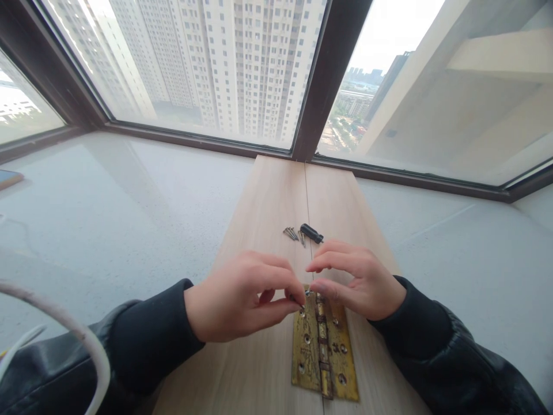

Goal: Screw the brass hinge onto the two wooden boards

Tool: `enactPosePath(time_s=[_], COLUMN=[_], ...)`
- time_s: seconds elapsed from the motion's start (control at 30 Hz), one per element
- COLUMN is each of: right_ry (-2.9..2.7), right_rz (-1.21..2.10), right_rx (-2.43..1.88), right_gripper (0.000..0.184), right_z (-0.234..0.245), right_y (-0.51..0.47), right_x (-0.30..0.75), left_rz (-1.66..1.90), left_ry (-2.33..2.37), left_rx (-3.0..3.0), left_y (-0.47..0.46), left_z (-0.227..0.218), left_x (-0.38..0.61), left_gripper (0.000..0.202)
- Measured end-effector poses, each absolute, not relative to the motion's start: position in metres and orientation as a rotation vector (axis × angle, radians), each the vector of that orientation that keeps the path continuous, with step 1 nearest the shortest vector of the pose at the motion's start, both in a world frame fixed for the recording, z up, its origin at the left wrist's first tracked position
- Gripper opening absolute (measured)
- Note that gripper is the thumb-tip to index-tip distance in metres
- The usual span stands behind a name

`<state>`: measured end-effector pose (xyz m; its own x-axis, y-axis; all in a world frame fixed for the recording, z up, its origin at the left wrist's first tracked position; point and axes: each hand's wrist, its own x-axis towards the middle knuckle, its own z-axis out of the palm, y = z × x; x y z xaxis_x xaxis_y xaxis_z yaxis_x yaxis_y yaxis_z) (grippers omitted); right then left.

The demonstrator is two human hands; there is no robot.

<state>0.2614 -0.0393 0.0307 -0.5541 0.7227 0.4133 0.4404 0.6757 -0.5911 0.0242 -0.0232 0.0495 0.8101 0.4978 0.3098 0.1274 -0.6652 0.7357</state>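
A worn brass butt hinge lies opened flat over the seam between two pale wooden boards. My left hand pinches a small dark screw between thumb and fingertips, just over an upper hole in the left leaf. Near the top end of the hinge, my right hand has its fingers and thumb apart and holds nothing I can see. Beyond both hands, several loose screws rest on the boards beside a short black-handled screwdriver. Fingers partly hide the hinge's top edge.
The boards lie on a pale speckled sill and reach the dark window frame. A white cable curves over my left sleeve at the lower left. A flat object sits at the far left edge.
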Motion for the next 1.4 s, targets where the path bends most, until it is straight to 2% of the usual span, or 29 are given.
enactPosePath(time_s=[0.17,0.4,0.7,0.93,1.1,1.2,1.4], right_ry=[-2.235,-2.230,-2.225,-2.228,-2.232,-2.232,-2.238], right_rz=[0.539,0.527,0.540,0.548,0.553,0.556,0.558], right_rx=[-0.908,-0.924,-0.924,-0.923,-0.926,-0.922,-0.927], right_gripper=[0.027,0.027,0.026,0.027,0.027,0.026,0.028], right_z=[0.032,0.035,0.036,0.035,0.036,0.037,0.037], right_y=[-0.040,-0.041,-0.042,-0.042,-0.042,-0.041,-0.042], right_x=[0.261,0.260,0.259,0.258,0.258,0.258,0.257], left_rz=[0.578,0.627,0.555,0.607,0.730,0.731,0.652], left_ry=[0.493,0.547,0.525,0.556,0.618,0.596,0.555], left_rx=[2.249,2.307,2.500,2.584,2.812,2.903,2.951], left_y=[-0.026,-0.026,-0.031,-0.037,-0.039,-0.039,-0.040], left_z=[0.048,0.037,0.033,0.030,0.025,0.024,0.025], left_x=[0.037,0.040,0.040,0.044,0.046,0.048,0.050], left_gripper=[0.017,0.007,0.016,0.012,0.033,0.038,0.026])
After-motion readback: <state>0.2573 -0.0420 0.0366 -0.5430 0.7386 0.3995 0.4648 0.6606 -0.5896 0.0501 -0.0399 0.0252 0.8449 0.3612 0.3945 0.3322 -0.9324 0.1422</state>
